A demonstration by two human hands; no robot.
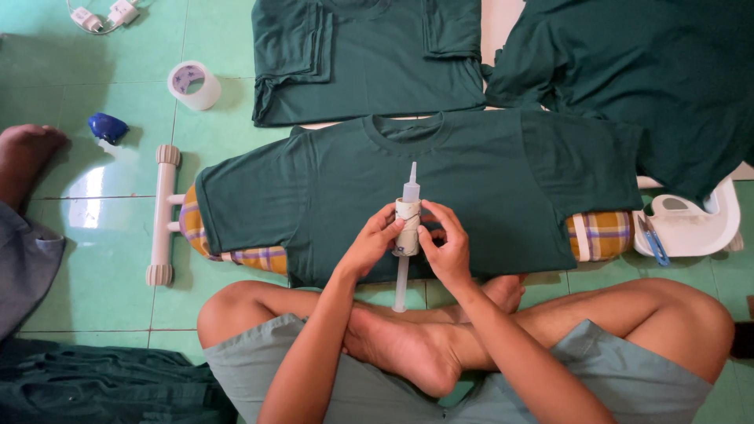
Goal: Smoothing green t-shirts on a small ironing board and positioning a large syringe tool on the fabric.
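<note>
Both hands' fingers [390,228] grip a taped syringe [408,228] over a green shirt [440,180]

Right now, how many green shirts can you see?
3 for sure: one shirt spread flat on the board by the hands, one folded shirt above it, and one loose shirt at top right. The dark green heap at bottom left may hide more.

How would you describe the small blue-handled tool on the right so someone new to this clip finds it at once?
Start at the dark green T-shirt spread over the plaid-covered board in front of the seated person. Follow the board to its right end, where a white plastic stand sits on the green tiled floor. The snips lie on the stand's left edge: the only thin, blue-handled item there.
</note>
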